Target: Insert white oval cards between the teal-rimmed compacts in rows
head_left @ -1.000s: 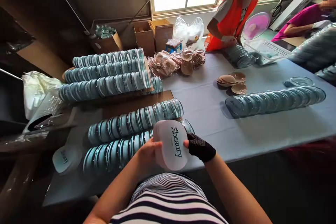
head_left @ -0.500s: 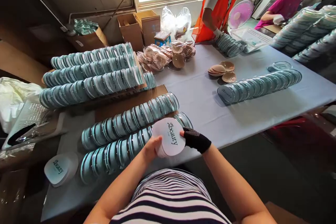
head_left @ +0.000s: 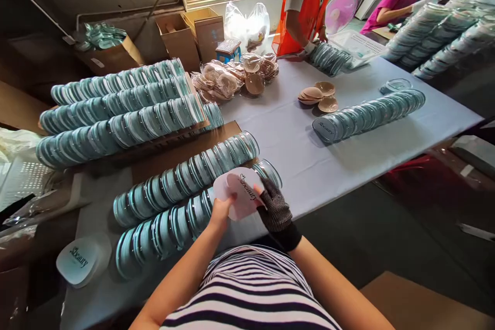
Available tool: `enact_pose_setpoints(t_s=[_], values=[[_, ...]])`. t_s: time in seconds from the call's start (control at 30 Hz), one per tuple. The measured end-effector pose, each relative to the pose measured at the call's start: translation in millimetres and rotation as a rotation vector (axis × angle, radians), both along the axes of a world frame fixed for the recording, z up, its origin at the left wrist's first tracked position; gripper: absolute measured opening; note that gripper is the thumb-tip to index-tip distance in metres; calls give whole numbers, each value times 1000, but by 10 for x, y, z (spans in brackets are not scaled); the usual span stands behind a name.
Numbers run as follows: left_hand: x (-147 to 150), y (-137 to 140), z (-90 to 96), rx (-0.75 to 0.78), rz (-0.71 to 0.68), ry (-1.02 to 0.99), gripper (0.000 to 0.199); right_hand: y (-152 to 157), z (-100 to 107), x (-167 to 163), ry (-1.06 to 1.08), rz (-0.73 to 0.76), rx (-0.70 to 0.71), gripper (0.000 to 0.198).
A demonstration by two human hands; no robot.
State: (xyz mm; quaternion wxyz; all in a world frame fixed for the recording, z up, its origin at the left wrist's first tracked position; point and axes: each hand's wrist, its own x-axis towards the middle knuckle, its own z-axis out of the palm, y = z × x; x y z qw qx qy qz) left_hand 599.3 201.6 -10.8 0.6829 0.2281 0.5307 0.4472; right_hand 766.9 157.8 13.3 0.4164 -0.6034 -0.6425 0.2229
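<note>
In front of my striped shirt I hold a stack of rounded white printed cards [head_left: 243, 209] between both hands. My left hand [head_left: 221, 211], bare, pinches the left side, where the cards fan apart. My right hand [head_left: 275, 206], in a black dotted fingerless glove, grips the right edge, thumb on the top card's dark lettering. Just behind the cards lies a row of clear round cases [head_left: 162, 232] on its side, with a second row of cases [head_left: 185, 172] beyond it. More printed cards [head_left: 79, 262] lie at the table's near left corner.
Stacked rows of cases [head_left: 116, 131] fill the left of the table [head_left: 286, 139]. Beige pads [head_left: 312, 95] and another case row [head_left: 367, 116] lie to the right. Bagged beige pads [head_left: 220, 80] sit at the back. A co-worker in an orange vest [head_left: 305, 5] handles cases across the table.
The card stack has tilted and fanned apart between my hands. My right hand has turned, now showing the back of its glove. The view has shifted slightly right.
</note>
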Motion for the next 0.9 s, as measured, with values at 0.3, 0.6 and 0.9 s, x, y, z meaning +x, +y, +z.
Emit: enact_pose_setpoints(t_s=[0.3, 0.6, 0.9], values=[[273, 220, 37, -185, 149, -231, 42, -67, -292, 624, 361, -752, -281, 51], [1121, 1172, -59, -264, 51, -507, 35, -599, -443, 1362, -682, -278, -403, 39], [1192, 1183, -440, -202, -58, -406, 50, 281, -409, 1098, -739, -3, -720, 36]])
